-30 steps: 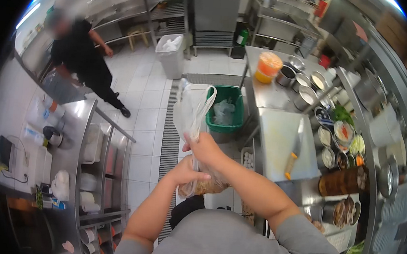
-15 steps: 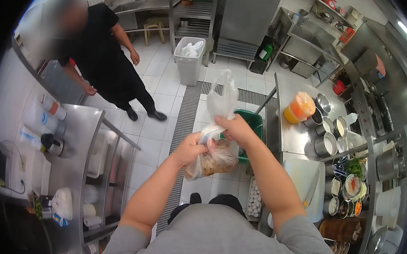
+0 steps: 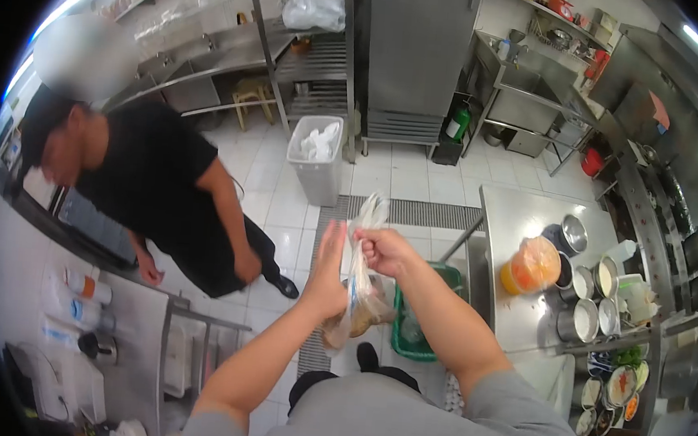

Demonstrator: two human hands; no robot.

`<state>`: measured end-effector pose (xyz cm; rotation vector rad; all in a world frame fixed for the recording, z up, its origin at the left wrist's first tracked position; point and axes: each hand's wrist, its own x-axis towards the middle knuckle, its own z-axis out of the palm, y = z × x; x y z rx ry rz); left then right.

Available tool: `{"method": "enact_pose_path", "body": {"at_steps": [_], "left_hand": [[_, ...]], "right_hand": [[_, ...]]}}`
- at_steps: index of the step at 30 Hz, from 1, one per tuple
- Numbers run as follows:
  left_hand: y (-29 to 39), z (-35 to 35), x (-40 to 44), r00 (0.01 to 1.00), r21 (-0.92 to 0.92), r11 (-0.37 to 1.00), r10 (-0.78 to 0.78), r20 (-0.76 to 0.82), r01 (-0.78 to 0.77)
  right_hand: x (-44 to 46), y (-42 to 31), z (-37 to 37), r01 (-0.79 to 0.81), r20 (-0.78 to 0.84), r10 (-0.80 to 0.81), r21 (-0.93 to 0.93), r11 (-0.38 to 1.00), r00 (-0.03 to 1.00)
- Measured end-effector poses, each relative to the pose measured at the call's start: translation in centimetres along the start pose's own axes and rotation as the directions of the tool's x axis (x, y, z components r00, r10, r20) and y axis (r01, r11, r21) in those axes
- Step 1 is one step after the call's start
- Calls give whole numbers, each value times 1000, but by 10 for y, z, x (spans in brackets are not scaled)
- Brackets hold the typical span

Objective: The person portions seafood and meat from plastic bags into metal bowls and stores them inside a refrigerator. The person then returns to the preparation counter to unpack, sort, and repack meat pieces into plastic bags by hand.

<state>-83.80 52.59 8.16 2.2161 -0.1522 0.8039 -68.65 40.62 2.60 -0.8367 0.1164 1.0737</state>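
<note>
A clear plastic bag [image 3: 365,305] with brownish lumps inside hangs in front of my body; I cannot make out what the lumps are. Its gathered upper part stands up in a twisted strip. My right hand [image 3: 385,251] is closed around this gathered neck, fingers curled in. On the other side, my left hand [image 3: 329,275] is held upright with its fingers stretched out, the palm side against the bag. Below and to the right of the bag, a green basket [image 3: 424,351] stands on the floor.
On the left, a person in black [image 3: 151,178] stands by a steel counter [image 3: 130,340]. A steel table [image 3: 521,223] on the right bears an orange-filled container [image 3: 531,267] and several metal pots. A grey bin [image 3: 317,179] stands ahead, near a floor drain grate [image 3: 423,214].
My left hand has gone from gripping the bag to fingers stretched upright. The bag's top is now gathered tighter in my right hand. The person in black has stepped nearer; my view has tilted up.
</note>
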Motion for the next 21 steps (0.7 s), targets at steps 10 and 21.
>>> {"method": "enact_pose_path", "body": {"at_steps": [10, 21], "left_hand": [[-120, 32, 85, 537, 505, 761, -247, 807, -408], [-300, 155, 147, 104, -224, -300, -369, 924, 927]], "right_hand": [[141, -32, -26, -32, -141, -29, -416, 909, 990], [178, -41, -93, 474, -269, -708, -584, 659, 653]]}}
